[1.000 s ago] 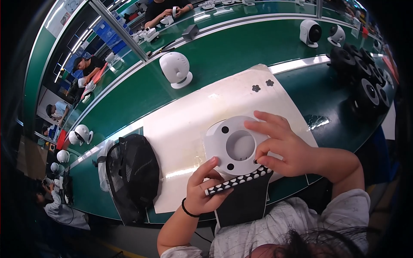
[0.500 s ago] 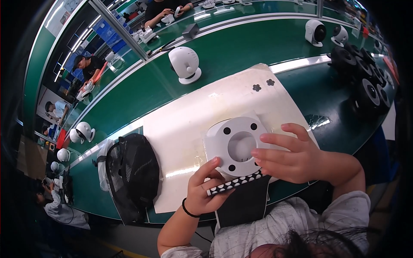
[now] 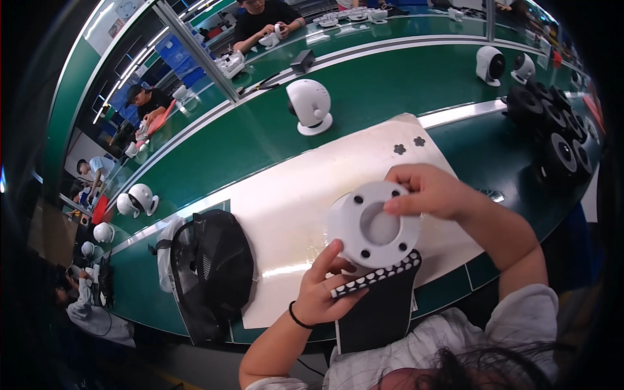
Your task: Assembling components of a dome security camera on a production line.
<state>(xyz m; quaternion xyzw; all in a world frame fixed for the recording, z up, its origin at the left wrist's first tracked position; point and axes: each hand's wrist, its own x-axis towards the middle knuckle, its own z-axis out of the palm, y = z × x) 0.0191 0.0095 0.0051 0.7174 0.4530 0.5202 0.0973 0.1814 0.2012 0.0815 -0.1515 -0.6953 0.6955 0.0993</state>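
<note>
The white base (image 3: 382, 231) is over the white mat (image 3: 286, 240) on the green tabletop (image 3: 468, 143), its round recess and four black dots facing up; whether its underside touches the mat cannot be told. Taking the base as the clock's centre, the left hand (image 3: 328, 296) is at 7 o'clock, grasping a dotted strip (image 3: 377, 275) in its fingers with one fingertip on the base's edge – probably so that one hand steadies the base and keeps the strip close. The right hand (image 3: 434, 192) sits at 2 o'clock, thumb over the recess's edge and forefinger bent to the rim beside a dot; whether it clamps the rim or merely touches it, I cannot tell. A black sheet (image 3: 377, 318) lies at 6 o'clock, just below the strip. The mesh bag (image 3: 221, 260) at 9 o'clock and the black units (image 3: 562, 156) at 2 o'clock stand off to the sides, presumably to leave the mat free. Compared with half a second ago, the right hand has left the lower dots for the upper rim, its spread fingers now curled; the lower-right dot, partly covered then, shows fully – and the white device (image 3: 311, 107) at 11 o'clock is farther right beyond the mat.
</note>
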